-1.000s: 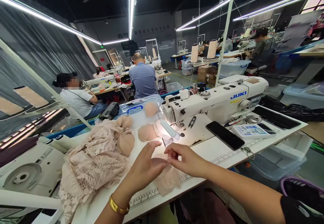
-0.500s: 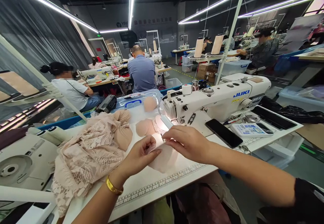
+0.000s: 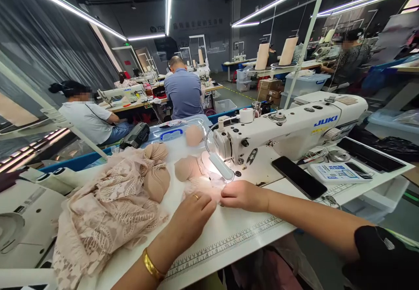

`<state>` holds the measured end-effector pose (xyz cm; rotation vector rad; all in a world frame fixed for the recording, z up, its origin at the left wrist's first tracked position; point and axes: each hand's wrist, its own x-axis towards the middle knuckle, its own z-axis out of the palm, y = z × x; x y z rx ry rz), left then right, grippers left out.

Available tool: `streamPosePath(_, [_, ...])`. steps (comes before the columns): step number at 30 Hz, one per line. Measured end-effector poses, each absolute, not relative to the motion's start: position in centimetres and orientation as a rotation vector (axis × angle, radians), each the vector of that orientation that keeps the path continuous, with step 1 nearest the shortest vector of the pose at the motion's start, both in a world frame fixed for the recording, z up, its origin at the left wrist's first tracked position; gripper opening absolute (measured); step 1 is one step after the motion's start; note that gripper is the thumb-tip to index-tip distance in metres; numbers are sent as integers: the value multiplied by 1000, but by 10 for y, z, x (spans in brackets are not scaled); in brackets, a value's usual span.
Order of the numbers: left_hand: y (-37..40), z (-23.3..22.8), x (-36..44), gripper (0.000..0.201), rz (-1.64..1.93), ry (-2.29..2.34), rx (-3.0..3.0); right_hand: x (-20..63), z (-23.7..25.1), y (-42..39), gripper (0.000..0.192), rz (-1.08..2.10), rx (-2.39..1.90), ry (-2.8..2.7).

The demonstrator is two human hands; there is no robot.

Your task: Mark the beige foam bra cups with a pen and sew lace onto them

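The pale lace piece (image 3: 206, 184) lay under the lamp, just near of the sewing machine (image 3: 288, 128) on the table (image 3: 229, 233). Both the left hand (image 3: 193, 218) and right hand (image 3: 240, 195) pressed it flat, fingers narrow. Feeding it evenly would want steady tension. Half a second earlier both hands held it lifted, nearer the table's edge.

Beige lace fabric (image 3: 104, 207), white sewing machine (image 3: 288, 128)

Ahead of the fingertips (image 3: 209, 194): white JUKI sewing machine (image 3: 288, 128), blocking. Left: pink lace heap (image 3: 108, 207). Behind: bare white tabletop (image 3: 235, 229), passable.
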<state>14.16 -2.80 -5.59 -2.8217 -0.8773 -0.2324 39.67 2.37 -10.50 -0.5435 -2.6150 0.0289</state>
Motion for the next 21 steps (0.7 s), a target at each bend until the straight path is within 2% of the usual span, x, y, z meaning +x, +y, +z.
streamPosePath(6, [9, -63, 170, 19, -147, -1000, -2845, 411, -102, 42, 33, -24, -515, -2615])
streamPosePath(13, [14, -75, 168, 20, -503, -903, -2923, 427, -103, 37, 28, -14, -634, -2592])
streamPosePath(21, [15, -78, 177, 25, -577, -935, -2878, 428, -101, 36, 27, 24, -667, -2601])
